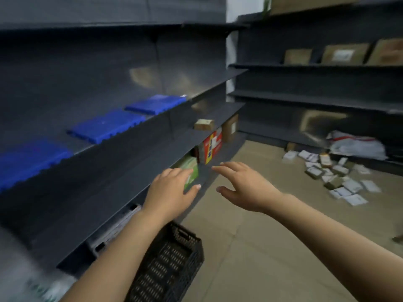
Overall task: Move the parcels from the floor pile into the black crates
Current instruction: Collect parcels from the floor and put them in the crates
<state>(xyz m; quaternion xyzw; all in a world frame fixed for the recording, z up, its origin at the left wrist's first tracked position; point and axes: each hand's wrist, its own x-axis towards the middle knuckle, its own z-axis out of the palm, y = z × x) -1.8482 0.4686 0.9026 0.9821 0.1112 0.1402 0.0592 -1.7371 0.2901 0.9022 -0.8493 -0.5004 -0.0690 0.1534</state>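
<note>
- Both forearms reach forward, bare, palms down. The left hand has its fingers spread and loose, holding nothing, in front of the edge of a dark shelf. The right hand is just beside it, fingers straight and thumb out, also holding nothing, over the floor.
- The parcels lie well apart from the hands, far right on the floor, in a loose scatter of small flat white and brown packets pointing every way; blur hides their labels.
- A black crate of slotted plastic lattice stands on the floor beneath the left forearm, its long axis running away from the camera.
- Ribbed blue plastic slabs lie flat along a higher shelf; cardboard boxes stand on the right-hand shelving.
</note>
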